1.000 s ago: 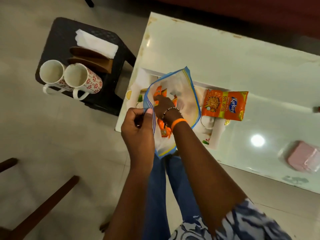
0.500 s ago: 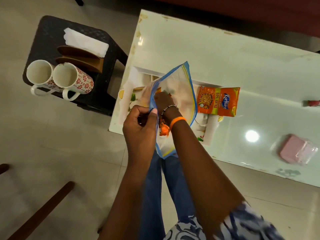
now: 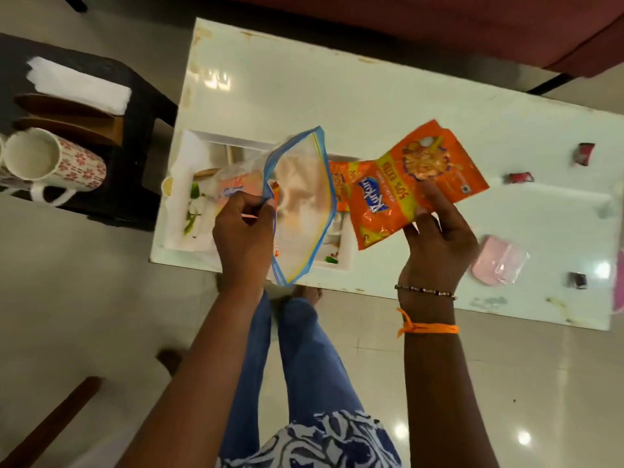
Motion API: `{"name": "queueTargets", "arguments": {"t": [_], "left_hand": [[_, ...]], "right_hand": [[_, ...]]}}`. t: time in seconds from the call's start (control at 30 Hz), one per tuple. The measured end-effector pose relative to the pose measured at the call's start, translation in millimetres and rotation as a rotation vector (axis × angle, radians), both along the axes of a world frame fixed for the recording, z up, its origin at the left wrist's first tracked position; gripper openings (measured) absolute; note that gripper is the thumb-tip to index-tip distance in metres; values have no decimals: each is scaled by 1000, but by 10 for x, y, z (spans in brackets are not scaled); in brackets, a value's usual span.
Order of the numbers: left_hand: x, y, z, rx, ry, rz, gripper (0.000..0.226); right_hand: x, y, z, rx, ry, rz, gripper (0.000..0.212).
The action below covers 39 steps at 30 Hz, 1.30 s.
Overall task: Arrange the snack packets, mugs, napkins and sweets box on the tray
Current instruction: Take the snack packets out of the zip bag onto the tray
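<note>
Head view, the only one: she's holding the clear zip-top plastic bag with the blue seal strip (image 3: 300, 211) up over the near table edge, left hand (image 3: 243, 231) pinching its rim with fingers curled round the seal, mouth gaping open. Right hand (image 3: 435, 244) is gripping the orange foil Kurkure snack packet (image 3: 415, 184) by its lower edge, thumb on the front face, fingers behind, packet tilted and hanging in the air above the table just right of the bag. A second orange packet (image 3: 337, 180) is lying on the white rectangular tray (image 3: 189, 153), mostly hidden behind the bag. At least one more packet seems to be sitting inside the bag, too blurred to count. I'm reading the packet as light, air-puffed, slick foil with crushable contents, so an edge or seam pinch is looking right, no squeezing the belly. Bag is floppy film, needs the rim held. The two white ceramic mugs with red flower print (image 3: 54, 163) and the folded white paper napkins (image 3: 77, 84) are waiting on the black side table (image 3: 135, 130), well apart from the tray; mugs are heavier and breakable, so I'd take them by handle or body. The pink translucent-lidded sweets box (image 3: 499, 263) is sitting on the glossy white table (image 3: 371, 96) to the right, stiff enough for a side grip.
</note>
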<state>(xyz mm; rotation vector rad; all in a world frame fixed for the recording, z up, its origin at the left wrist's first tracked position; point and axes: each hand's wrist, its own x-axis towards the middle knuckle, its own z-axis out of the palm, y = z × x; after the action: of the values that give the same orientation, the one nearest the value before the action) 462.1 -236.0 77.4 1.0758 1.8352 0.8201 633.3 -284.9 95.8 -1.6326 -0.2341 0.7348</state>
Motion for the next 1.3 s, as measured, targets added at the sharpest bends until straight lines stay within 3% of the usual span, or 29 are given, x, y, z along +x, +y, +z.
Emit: {"name": "queueTargets", "arguments": {"t": [0.2,0.47,0.7,0.77,0.87,0.97,1.03,1.1,1.2,1.3], "left_hand": [[9,10,-21,60,47,-46,8],[-84,-41,-83,55,27,-74,8],[-129,-89,-76,42,30,-90,20],[-146,-94,-66,35,33,-91,23],[-174,-104,-53,40,32,-52,10],[-244,-132,0,77,14,11,6],[-309,-147,53,110,27,62,7],[-398,-159,111,131,28,128,10],[-520,-164,164,147,3,194,18],[-622,-188,198,151,-17,215,10]], "right_hand": [[25,-225,-401,-92,97,-268,44],[-365,-222,-889,-114,365,-199,32],[-439,-397,-1166,-538,655,-80,39],[-412,-418,-1127,-616,521,18,35],[-370,-324,-914,-709,59,122,28],[-428,-10,-492,-559,-244,205,16],[-551,235,-241,-344,-258,367,16],[-778,474,-116,-232,-143,640,24],[-1170,774,-324,-421,-180,1069,25],[-1478,933,-657,-719,-214,1362,45]]}}
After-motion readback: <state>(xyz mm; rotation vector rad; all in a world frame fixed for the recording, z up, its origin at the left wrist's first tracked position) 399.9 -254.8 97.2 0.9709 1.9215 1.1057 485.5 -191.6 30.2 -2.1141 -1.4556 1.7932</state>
